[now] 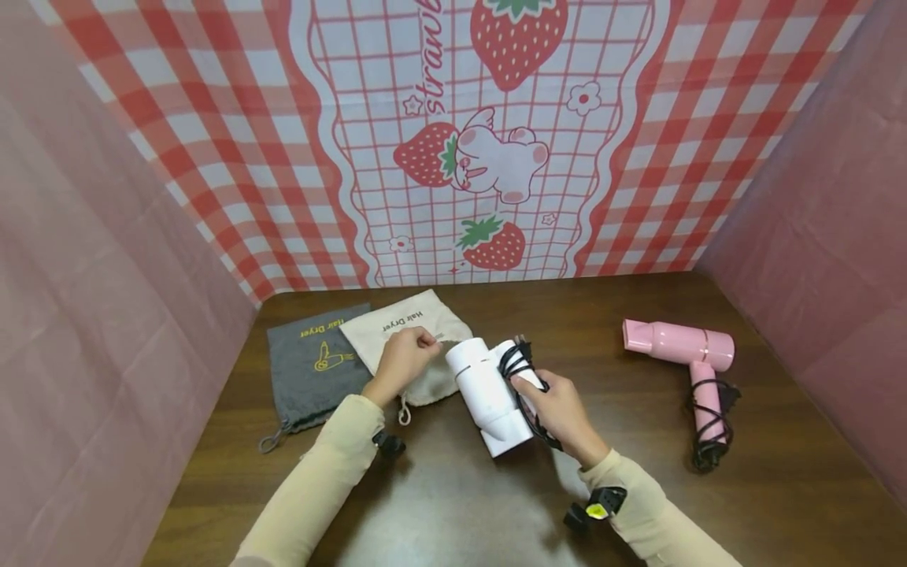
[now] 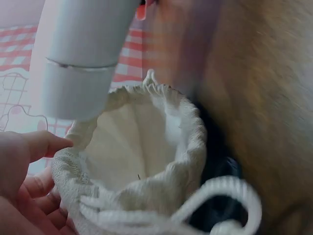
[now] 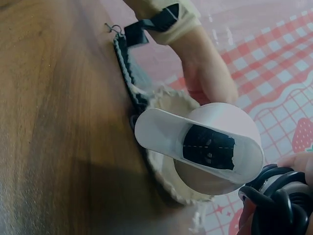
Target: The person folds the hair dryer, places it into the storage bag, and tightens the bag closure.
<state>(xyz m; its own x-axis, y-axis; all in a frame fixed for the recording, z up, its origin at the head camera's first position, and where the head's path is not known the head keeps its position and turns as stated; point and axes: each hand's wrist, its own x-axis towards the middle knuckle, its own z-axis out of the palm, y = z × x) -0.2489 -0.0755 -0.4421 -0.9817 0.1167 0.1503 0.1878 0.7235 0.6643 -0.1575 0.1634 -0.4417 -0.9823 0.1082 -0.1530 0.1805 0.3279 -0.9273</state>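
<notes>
My right hand (image 1: 560,405) grips the handle of a white hair dryer (image 1: 489,394), whose black cord is wound round that handle. Pinched at its rim by my left hand (image 1: 407,358) is a cream drawstring bag (image 1: 386,319) printed "Hair Dryer". Its mouth gapes wide in the left wrist view, with a white cord loop (image 2: 230,191) hanging at the near side. One end of the dryer's barrel (image 2: 78,93) hangs over the rim there. From the right wrist, the dryer's flat nozzle (image 3: 195,144) faces the camera and overlaps the bag's mouth.
A grey drawstring bag (image 1: 301,378) lies at the left of the brown table (image 1: 439,504), partly under the cream one. At the right lies a pink hair dryer (image 1: 673,344) with its black cord wound round the handle. A strawberry-print cloth (image 1: 631,157) hangs behind.
</notes>
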